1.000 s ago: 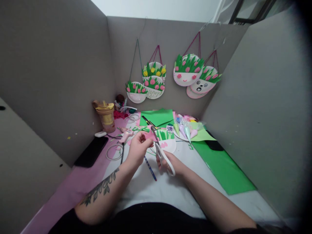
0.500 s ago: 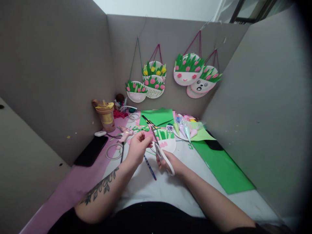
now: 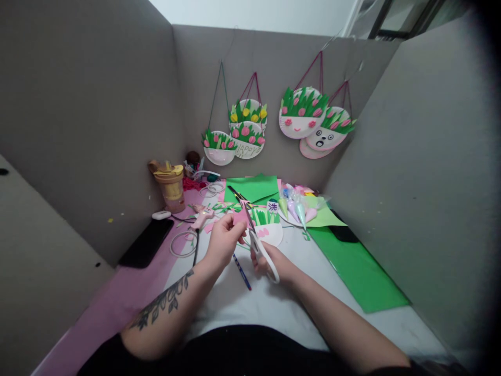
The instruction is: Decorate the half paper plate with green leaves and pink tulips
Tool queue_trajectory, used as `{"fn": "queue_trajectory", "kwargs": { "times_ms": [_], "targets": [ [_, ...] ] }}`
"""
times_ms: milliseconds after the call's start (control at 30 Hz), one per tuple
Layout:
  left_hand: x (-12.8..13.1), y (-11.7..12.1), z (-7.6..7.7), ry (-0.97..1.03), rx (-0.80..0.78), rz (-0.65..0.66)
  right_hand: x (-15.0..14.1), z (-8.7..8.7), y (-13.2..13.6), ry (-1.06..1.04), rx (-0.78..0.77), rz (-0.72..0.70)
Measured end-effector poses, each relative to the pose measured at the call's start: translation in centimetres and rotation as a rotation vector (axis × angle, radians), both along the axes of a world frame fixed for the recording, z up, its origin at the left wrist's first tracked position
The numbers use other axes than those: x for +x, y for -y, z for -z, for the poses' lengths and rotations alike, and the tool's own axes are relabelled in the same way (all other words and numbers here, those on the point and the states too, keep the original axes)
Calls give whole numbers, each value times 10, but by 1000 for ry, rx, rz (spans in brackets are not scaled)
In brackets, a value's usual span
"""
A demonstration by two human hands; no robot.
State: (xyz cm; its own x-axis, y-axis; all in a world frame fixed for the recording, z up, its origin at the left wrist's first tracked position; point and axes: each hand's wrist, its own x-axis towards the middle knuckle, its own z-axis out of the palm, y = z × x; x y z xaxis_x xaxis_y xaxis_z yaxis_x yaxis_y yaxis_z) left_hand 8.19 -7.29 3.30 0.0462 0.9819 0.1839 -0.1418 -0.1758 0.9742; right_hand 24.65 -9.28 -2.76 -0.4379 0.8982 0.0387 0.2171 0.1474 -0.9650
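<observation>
My left hand (image 3: 225, 237) pinches a small piece of pink paper (image 3: 240, 216) over the middle of the table. In my right hand (image 3: 270, 261) is a pair of white-handled scissors (image 3: 259, 249), its blades pointing up and away from me at the pink paper's right side. Just behind the hands lies a half-round paper plate basket (image 3: 274, 233) with green paper leaves and pink shapes, partly covered by the hands and scissors. A blue pencil (image 3: 242, 272) rests on the white tabletop between my forearms.
Left are a pink glue gun (image 3: 202, 216), a black phone (image 3: 146, 243), a tape ring (image 3: 183, 244) and a tumbler (image 3: 170, 185). Green paper sheets (image 3: 356, 271) lie right, near piping bags (image 3: 299, 209). Finished plate baskets (image 3: 303, 125) hang on the grey partition (image 3: 270, 57) behind.
The pink paper and my left hand have shifted very slightly. The scissors stay at the paper's edge, almost unmoved.
</observation>
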Motion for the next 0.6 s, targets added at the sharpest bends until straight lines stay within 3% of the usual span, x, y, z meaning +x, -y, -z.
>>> {"fn": "queue_trajectory", "kwargs": {
  "times_ms": [300, 600],
  "targets": [
    [0, 1, -2, 10, -7, 8, 1, -1, 0, 6, 55, -14],
    [-1, 1, -3, 7, 3, -14, 3, 1, 0, -12, -49, 7]
  ]
}}
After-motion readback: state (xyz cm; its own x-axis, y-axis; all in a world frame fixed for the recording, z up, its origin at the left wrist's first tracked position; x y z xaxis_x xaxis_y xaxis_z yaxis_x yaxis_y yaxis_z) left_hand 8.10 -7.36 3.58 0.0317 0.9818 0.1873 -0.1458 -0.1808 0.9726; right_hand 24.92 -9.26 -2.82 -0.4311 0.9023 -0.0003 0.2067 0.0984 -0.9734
